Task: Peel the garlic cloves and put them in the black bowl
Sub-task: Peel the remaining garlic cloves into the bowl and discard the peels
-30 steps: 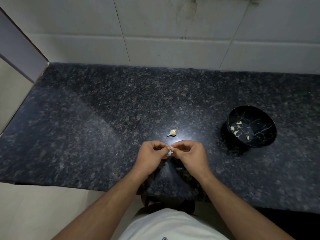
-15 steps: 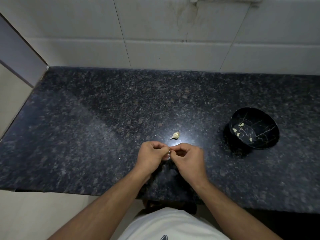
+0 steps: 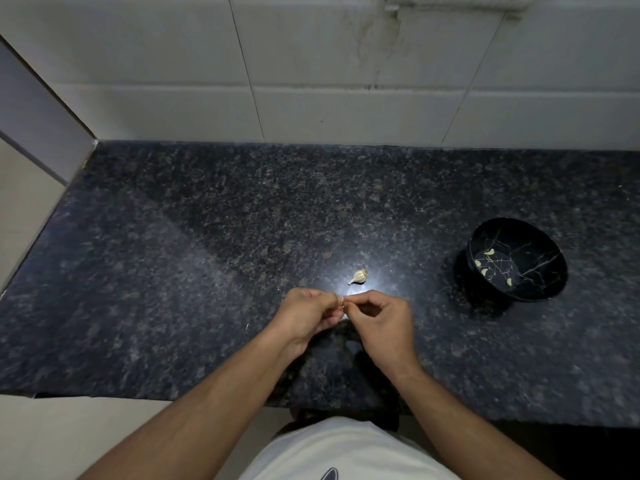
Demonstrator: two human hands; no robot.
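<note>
Hands are still meeting fingertip to fingertip over the granite countertop (image 3: 207,271), left hand (image 3: 306,315) and right hand (image 3: 379,318) pinching one small garlic clove (image 3: 341,300) as before; garlic bulb piece (image 3: 358,276) and black bowl (image 3: 540,244) are sitting unmoved.

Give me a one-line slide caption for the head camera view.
Both hands, left hand and right hand, pinch a garlic clove over the granite counter; four cloves in the black bowl.

arms: bare, no sleeves showing | top: white shirt (image 3: 346,452) | marking: dark mark at hem
</note>
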